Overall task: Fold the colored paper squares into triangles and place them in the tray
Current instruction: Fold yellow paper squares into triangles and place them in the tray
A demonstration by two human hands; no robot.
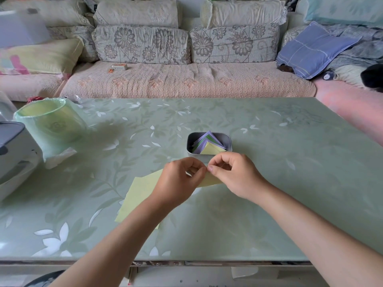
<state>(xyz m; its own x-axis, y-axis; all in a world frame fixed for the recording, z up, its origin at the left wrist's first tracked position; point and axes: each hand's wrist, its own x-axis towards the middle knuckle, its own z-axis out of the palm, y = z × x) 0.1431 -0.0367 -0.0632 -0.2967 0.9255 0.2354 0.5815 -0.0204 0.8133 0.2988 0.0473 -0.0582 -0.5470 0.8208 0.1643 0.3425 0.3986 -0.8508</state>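
Note:
A pale yellow paper (209,180) is pinched between my left hand (182,180) and my right hand (232,175), just in front of the tray; most of it is hidden by my fingers. Both hands meet at its upper corner with thumbs and forefingers curled on it. More yellow paper (141,195) lies flat on the table under my left forearm. The small grey tray (228,139) stands just beyond my hands and holds several folded triangles in purple, green and yellow (211,150).
A green lined bin (51,125) stands at the left of the glass table (290,162), with a grey-white appliance (14,150) at the left edge. A sofa with cushions (186,79) runs behind the table.

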